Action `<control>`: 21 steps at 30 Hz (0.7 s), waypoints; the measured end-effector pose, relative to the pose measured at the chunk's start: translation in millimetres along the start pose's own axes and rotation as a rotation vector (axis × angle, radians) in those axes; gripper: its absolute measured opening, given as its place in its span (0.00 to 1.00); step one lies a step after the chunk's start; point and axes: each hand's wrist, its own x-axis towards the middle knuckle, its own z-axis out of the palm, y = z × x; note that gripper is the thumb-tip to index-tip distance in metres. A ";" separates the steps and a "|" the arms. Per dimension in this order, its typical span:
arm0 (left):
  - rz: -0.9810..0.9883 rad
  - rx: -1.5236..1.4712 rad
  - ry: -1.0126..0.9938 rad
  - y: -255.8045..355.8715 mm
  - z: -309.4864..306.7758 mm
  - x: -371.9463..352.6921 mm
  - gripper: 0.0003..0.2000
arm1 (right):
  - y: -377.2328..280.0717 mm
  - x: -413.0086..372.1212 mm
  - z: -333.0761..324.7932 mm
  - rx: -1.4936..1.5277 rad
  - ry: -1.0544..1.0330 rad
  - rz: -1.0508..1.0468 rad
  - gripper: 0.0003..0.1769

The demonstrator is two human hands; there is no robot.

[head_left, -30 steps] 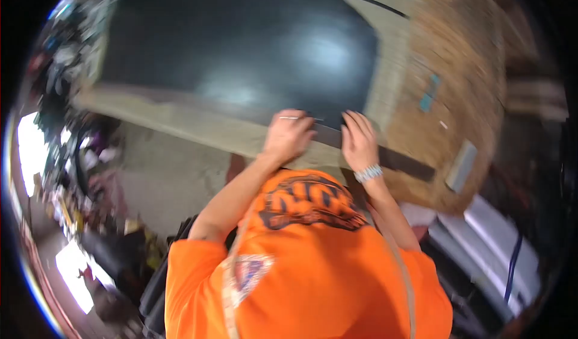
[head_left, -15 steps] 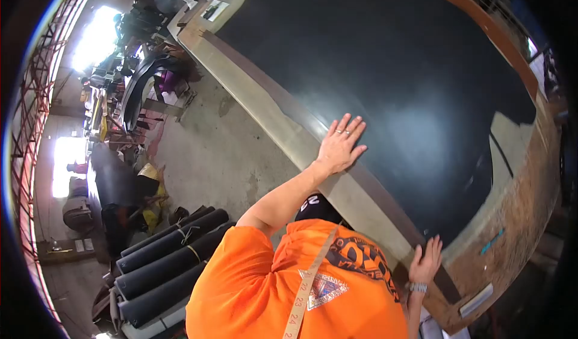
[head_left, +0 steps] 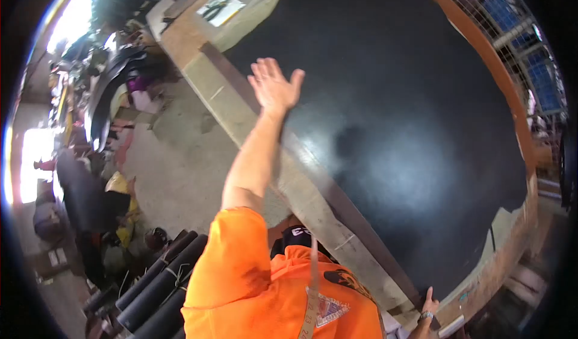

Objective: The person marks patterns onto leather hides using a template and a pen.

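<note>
My left hand [head_left: 274, 86] is open, palm down and fingers spread, over the far part of a long, flat brown-grey straightedge [head_left: 346, 212]. Under the bar's right side lies a large sheet of smooth black material, leather-like [head_left: 385, 98], spread across the table. At the bar's near end, my right hand [head_left: 429, 306] grips it, one digit stretched up beside the black sheet and the other fingers mostly hidden. Pale table surface [head_left: 313, 200] shows along the bar's left side. A measuring tape [head_left: 310, 315] hangs over my orange shirt.
Dark rolls [head_left: 159, 285] are stacked on the left near me. A white sheet with a dark tool on it [head_left: 220, 8] lies at the table's far left corner. A brown strip [head_left: 481, 44] borders the right edge. Cluttered goods line the left wall.
My left hand has moved up and left along the bar, fingers spread. My right hand has gone from flat with fingers out to closed around the bar's near end. The camera view has shifted.
</note>
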 end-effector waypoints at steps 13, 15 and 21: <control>0.133 0.224 -0.123 -82.8 17.0 133.2 0.49 | 12.7 6.4 31.0 -0.070 0.023 0.318 0.70; 0.103 0.263 -0.122 -91.3 21.5 133.1 0.49 | -6.6 -11.7 23.9 -0.083 0.092 0.278 0.72; 0.085 0.378 -0.128 -102.4 36.0 145.2 0.50 | -15.1 -34.7 26.5 0.004 0.100 0.197 0.58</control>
